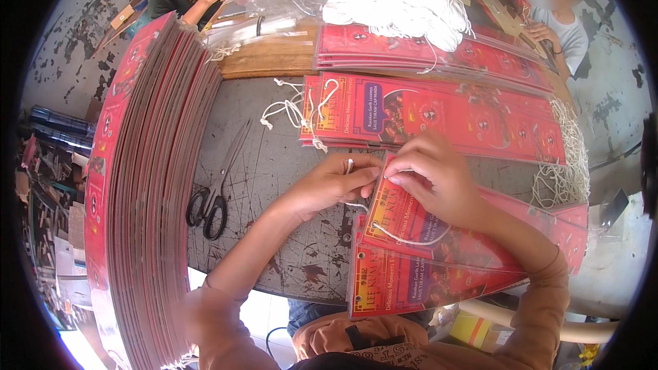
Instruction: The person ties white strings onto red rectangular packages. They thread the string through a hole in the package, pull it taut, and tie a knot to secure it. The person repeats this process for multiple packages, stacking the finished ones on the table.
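I see my left hand (329,181) pinching a white string (411,240), my right hand (432,175) gripping the red printed card (439,233) at its top edge, on the dark worktable (274,164). Clear bag (397,3) holds white strings. Scissors (216,192) left, tall card stack (151,185) beyond.

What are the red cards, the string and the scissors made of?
Red cards: apparently printed cardboard in a glossy clear plastic sleeve, judging by the glare. String: white twisted cord, probably cotton. Scissors: grey metal blades, black handles that look plastic.
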The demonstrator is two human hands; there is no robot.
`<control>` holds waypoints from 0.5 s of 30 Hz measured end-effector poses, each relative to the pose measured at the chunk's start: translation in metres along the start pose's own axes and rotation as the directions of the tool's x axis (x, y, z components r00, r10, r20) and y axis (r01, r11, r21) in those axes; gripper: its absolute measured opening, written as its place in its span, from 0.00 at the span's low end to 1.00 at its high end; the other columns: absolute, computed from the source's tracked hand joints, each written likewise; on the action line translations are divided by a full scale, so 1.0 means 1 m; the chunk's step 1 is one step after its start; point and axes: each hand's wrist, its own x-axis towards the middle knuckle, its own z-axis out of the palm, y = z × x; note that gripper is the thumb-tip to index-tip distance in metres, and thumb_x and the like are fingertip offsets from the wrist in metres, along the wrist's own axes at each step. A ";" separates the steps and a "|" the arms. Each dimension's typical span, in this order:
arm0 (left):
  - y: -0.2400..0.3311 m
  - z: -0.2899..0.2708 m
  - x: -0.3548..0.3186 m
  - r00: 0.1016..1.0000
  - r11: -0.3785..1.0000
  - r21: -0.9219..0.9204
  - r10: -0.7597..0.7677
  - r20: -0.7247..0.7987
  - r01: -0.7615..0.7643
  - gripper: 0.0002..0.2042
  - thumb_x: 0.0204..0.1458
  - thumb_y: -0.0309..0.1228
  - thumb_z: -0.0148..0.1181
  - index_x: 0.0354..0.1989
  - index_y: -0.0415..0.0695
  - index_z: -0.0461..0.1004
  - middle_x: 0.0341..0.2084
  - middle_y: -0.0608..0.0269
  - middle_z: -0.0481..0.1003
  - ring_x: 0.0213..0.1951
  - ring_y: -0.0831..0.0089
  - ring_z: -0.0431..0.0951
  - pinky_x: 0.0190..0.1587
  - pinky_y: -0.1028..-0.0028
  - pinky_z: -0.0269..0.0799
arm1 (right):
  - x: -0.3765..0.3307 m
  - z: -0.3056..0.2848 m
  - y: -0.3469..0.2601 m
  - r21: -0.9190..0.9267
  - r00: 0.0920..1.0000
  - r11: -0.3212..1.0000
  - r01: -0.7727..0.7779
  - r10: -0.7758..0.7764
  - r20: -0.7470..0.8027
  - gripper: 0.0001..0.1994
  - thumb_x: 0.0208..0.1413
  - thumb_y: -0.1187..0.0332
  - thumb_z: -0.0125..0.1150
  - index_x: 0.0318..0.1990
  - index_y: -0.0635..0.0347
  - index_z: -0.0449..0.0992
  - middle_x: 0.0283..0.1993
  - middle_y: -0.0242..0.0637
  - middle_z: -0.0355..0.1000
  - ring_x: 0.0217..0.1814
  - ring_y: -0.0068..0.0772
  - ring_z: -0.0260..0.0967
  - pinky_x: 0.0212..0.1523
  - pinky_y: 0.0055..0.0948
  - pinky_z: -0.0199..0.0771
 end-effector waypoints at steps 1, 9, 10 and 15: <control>0.000 0.000 0.000 1.000 1.000 0.017 0.001 -0.003 -0.001 0.10 0.61 0.32 0.49 0.45 0.40 0.72 0.20 0.75 0.65 0.19 0.89 0.57 0.20 0.85 0.48 | 0.000 0.001 0.000 -0.002 1.000 1.000 0.004 -0.004 0.001 0.07 0.48 0.73 0.65 0.34 0.55 0.74 0.34 0.30 0.67 0.39 0.35 0.63 0.42 0.36 0.61; -0.003 -0.001 0.000 0.999 0.998 0.060 0.004 0.041 -0.006 0.08 0.61 0.29 0.48 0.42 0.41 0.71 0.21 0.72 0.67 0.21 0.87 0.59 0.22 0.83 0.52 | -0.001 0.004 -0.001 -0.036 0.999 0.999 0.023 -0.024 -0.025 0.07 0.46 0.73 0.66 0.32 0.56 0.74 0.34 0.31 0.68 0.39 0.35 0.64 0.41 0.36 0.62; -0.003 -0.001 0.000 0.999 0.999 0.044 0.012 0.040 -0.013 0.07 0.61 0.29 0.48 0.42 0.41 0.71 0.21 0.72 0.67 0.21 0.87 0.59 0.22 0.83 0.52 | -0.001 0.004 -0.001 -0.041 0.999 0.999 0.034 -0.035 -0.032 0.07 0.46 0.73 0.66 0.32 0.56 0.74 0.33 0.31 0.68 0.38 0.35 0.64 0.40 0.35 0.62; -0.003 0.001 0.001 0.999 0.999 0.025 0.044 0.031 -0.045 0.04 0.61 0.28 0.48 0.40 0.42 0.68 0.21 0.73 0.65 0.20 0.89 0.56 0.21 0.85 0.47 | -0.002 0.006 0.001 -0.085 0.990 0.990 0.114 -0.121 -0.073 0.06 0.45 0.74 0.67 0.32 0.57 0.76 0.32 0.30 0.68 0.36 0.33 0.65 0.39 0.34 0.63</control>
